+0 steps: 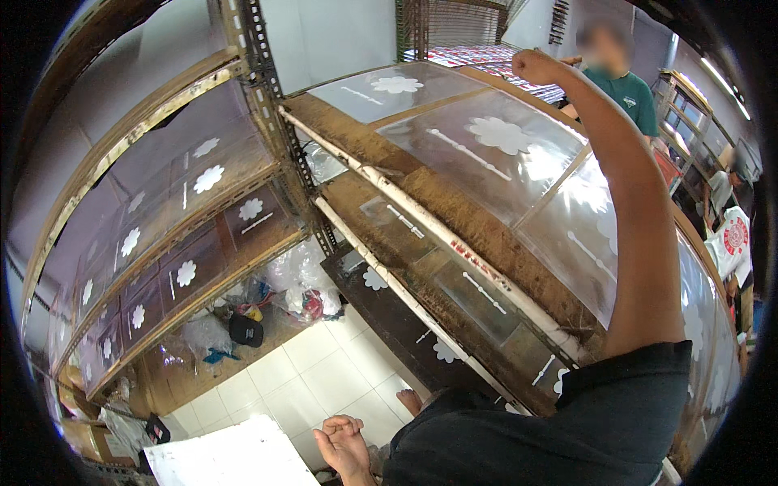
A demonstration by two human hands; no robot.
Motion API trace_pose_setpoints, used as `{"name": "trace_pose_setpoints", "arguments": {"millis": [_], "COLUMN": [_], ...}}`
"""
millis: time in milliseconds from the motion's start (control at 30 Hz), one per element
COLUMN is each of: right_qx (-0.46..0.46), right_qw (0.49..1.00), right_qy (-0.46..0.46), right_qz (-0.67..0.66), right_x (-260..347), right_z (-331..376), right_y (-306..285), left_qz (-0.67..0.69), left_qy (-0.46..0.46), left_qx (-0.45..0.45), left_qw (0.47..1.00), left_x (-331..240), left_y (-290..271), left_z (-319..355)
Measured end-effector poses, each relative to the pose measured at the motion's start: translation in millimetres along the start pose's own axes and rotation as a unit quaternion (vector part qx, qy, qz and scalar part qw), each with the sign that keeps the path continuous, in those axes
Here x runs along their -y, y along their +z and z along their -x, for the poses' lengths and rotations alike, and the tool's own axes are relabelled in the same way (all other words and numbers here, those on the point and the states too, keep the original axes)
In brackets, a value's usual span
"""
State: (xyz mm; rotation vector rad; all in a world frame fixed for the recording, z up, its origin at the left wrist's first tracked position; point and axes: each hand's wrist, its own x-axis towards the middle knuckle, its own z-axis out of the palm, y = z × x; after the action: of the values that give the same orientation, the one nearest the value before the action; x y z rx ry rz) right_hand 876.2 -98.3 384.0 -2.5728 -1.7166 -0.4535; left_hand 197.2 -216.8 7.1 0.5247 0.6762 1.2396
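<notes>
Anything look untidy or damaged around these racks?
Yes: crumpled clear plastic and a black cap lie jumbled beneath the left rack, unlike the orderly sheets above. The pale rail has reddish patches, perhaps stains.

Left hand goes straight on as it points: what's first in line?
Probably the clear plastic bags: the line from the left hand crosses above the floor tiles toward them, though depth is unclear.

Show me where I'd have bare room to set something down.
Free: the white floor tiles between the left rack and right rack; the white panel beside the left hand. Crowded: below the left rack, with plastic bags and a black cap; the right rack's top, largely covered by glossy sheets.
</notes>
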Motion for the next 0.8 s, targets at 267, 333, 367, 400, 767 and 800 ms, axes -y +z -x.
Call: {"name": "trace_pose_setpoints", "arguments": {"millis": [267,333,367,400,767,800], "right_qx": [-0.072,-0.103,-0.121,-0.113,0.048,0.133], "right_qw": [0.939,0.893,0.876,0.853,0.565,0.562], "right_qy": [-0.322,-0.418,-0.456,-0.501,-0.741,-0.649], "right_qz": [-0.101,-0.13,-0.099,-0.098,-0.361,-0.495], "right_x": [207,311,357,396,622,622], "right_z": [-9,16,45,77,356,355], "right_y": [-76,-84,-96,-107,-41,-8], "left_qz": [-0.166,-0.267,-0.309,-0.285,-0.467,-0.474], "left_qy": [0.09,0.1,0.089,0.077,0.201,0.196], "left_qx": [0.03,0.001,-0.001,-0.005,-0.305,-0.333], "left_qw": [0.982,0.958,0.947,0.955,0.805,0.791], "left_x": [-15,-30,-38,-41,-24,-28], "left_y": [-40,-45,-47,-49,-101,-101], "left_z": [58,94,110,126,311,327]}}
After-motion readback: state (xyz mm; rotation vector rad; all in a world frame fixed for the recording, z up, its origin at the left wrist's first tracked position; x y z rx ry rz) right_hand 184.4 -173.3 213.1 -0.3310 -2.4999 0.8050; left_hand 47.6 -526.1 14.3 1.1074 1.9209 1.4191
